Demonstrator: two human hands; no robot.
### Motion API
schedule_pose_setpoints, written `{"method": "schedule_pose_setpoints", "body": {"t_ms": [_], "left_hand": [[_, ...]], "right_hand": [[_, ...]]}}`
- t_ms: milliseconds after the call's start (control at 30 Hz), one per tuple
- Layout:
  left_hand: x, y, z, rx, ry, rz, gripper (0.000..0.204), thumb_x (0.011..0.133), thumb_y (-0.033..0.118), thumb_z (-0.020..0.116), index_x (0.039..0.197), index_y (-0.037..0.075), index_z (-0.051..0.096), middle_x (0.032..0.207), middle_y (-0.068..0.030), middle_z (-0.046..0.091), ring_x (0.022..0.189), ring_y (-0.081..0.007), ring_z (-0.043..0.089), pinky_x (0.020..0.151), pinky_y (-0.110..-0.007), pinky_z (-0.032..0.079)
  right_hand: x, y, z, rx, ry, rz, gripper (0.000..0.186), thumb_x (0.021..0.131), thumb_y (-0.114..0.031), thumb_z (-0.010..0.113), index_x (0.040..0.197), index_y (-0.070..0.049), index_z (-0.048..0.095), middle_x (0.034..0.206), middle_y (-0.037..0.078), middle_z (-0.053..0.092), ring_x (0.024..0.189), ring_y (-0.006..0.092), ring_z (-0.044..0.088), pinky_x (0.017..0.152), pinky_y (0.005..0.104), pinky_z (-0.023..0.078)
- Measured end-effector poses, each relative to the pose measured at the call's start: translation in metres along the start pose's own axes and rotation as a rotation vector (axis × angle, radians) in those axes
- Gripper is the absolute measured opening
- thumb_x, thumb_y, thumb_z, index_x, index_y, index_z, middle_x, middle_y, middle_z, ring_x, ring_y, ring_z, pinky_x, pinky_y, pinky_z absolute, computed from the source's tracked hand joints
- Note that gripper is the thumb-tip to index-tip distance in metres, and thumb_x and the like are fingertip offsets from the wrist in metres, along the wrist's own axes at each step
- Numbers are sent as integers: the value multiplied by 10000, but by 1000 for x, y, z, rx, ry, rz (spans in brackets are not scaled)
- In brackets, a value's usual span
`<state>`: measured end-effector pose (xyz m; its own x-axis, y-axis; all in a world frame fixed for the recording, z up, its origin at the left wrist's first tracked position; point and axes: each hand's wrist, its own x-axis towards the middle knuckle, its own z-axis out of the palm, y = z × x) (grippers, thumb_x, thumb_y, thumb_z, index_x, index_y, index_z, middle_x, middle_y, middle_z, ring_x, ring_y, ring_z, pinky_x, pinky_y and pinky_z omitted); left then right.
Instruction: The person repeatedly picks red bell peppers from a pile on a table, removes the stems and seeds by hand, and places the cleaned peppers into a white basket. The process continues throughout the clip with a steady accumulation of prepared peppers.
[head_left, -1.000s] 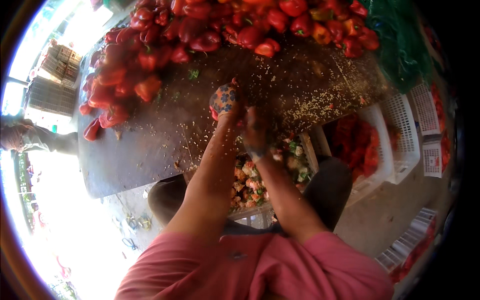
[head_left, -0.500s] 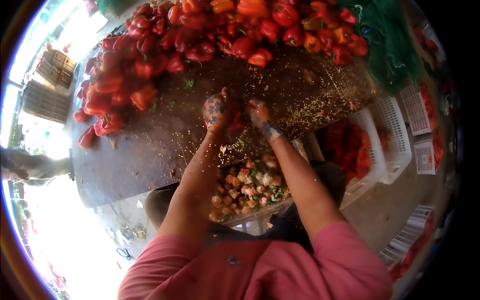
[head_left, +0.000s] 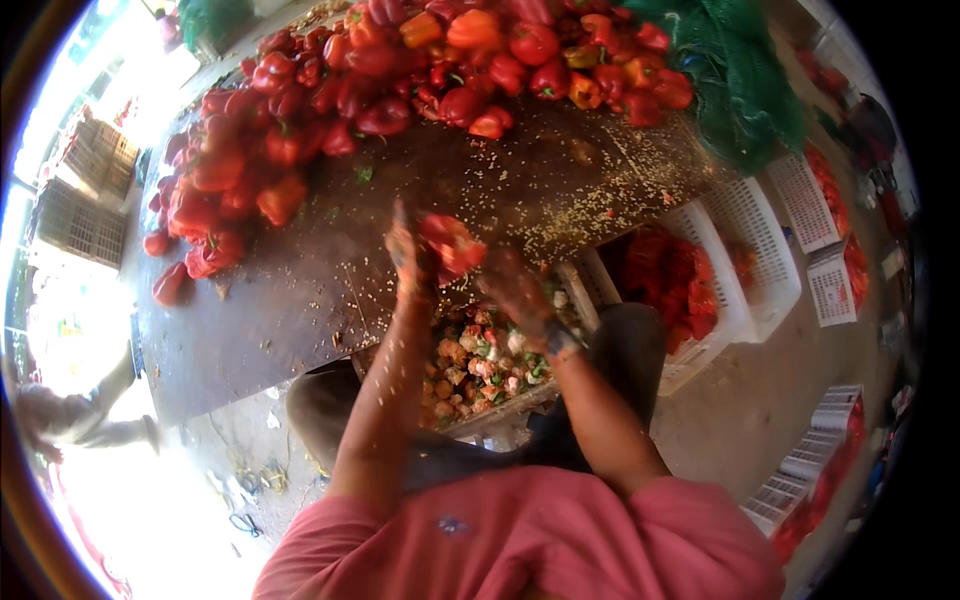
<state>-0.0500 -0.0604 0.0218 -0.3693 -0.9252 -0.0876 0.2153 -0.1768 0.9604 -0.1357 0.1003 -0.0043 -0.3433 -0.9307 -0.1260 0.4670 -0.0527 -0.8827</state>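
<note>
Pepper (head_left: 452,245), red, torn, gripped in left hand (head_left: 405,255) over seed-strewn table (head_left: 300,300); right hand (head_left: 515,285) blurred, grip unclear; slippery wet flesh could slip, miss scrap crate (head_left: 480,365) below

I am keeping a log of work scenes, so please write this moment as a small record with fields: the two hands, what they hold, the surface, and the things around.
left hand: raised over the table, blurred, beside the pepper; grip cannot be told
right hand: blurred, next to the same pepper; grip cannot be told
between hands: red bell pepper piece
surface: dark brown table scattered with pale seeds
far side: heap of red and orange bell peppers
below hands: crate of cut pepper cores and stems
right: white plastic crate of red peppers; green net sack
</note>
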Motion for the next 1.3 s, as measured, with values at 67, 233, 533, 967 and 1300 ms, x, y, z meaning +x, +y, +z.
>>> {"method": "schedule_pose_setpoints", "body": {"t_ms": [67, 233, 533, 967, 1300], "left_hand": [[-34, -32, 15, -30, -104, 94, 328, 931, 356, 576, 959, 30, 589, 861, -72, 652, 725, -156, 613, 635, -275, 510], [-76, 15, 49, -279, -113, -17, 296, 894, 172, 647, 1138, 30, 558, 961, -35, 637, 789, -124, 615, 702, -262, 519], [-28, -34, 152, -856, -249, -702, 356, 879, 451, 594, 996, 115, 605, 700, -9, 519, 599, -158, 510, 502, -305, 429], [113, -24, 131, 1012, -262, 923, 526, 804, 383, 697, 1211, 83, 553, 1165, -102, 605, 1074, -247, 563, 923, -351, 447], [273, 194, -368, 1040, 555, 429, 426, 744, 420, 722, 1072, 153, 673, 1150, -73, 635, 997, -233, 621, 850, -361, 486]], "right_hand": [[5, -4, 22, -282, 147, -197, 433, 871, -178, 600, 1274, -59, 494, 1257, 145, 504, 1083, 278, 565, 915, 416, 478], [1, -15, 30, -674, 485, -580, 234, 807, -184, 647, 966, -16, 613, 762, 146, 629, 729, 312, 632, 636, 398, 477], [-49, -127, -39, -1185, 293, -877, 223, 893, -102, 586, 1105, -45, 618, 996, 115, 666, 837, 216, 665, 714, 321, 542], [-205, -73, -366, -1101, 926, -162, 506, 936, -319, 562, 1317, -3, 460, 1319, 200, 500, 1168, 335, 520, 957, 381, 455], [4, -84, -230, -820, 424, -431, 405, 963, -212, 515, 1327, -44, 456, 1303, 130, 522, 1154, 232, 527, 941, 343, 468]]}}
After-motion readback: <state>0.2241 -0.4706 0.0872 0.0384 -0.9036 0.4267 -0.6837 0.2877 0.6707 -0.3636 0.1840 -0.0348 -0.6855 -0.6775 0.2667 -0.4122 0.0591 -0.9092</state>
